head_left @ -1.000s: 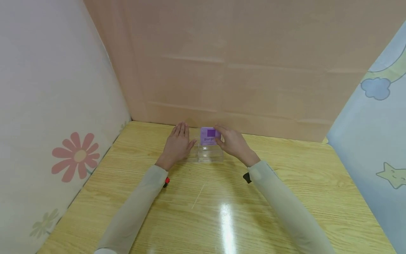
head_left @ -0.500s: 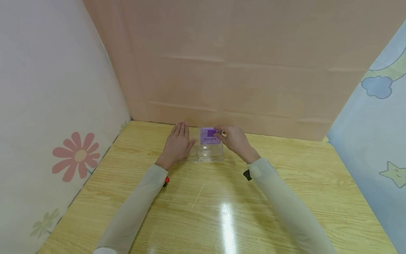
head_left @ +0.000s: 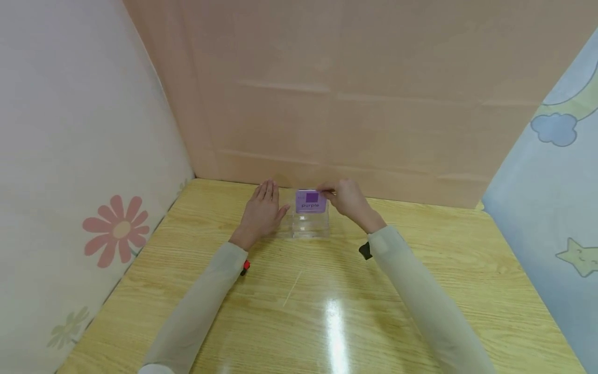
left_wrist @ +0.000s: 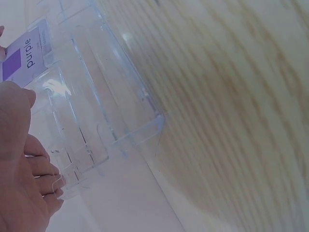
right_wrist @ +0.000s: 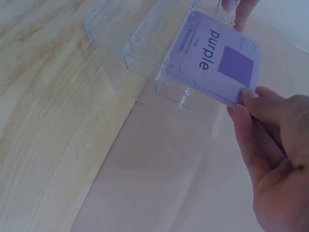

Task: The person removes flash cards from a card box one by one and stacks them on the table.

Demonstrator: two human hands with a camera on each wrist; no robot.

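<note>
A clear tiered plastic card holder (head_left: 310, 227) stands at the back of the table. In its rearmost tier sits a purple flash card (head_left: 310, 202), printed with a darker square and the word "purple". My right hand (head_left: 350, 201) pinches the card's upper right corner between thumb and fingers, as the right wrist view confirms on the card (right_wrist: 231, 64). My left hand (head_left: 262, 212) lies against the left end of the holder with its fingers straight. In the left wrist view, the fingers (left_wrist: 46, 182) touch the clear plastic of the holder (left_wrist: 104, 92).
Right behind the holder rises a tan sheet-covered wall (head_left: 336, 114). Pale walls with a flower (head_left: 122, 229) on the left and a star (head_left: 581, 257) on the right flank the wooden table (head_left: 280, 322).
My right hand has shifted up and outward from the card's face to its upper right corner, uncovering the printed word. The left hand stays where it was.
</note>
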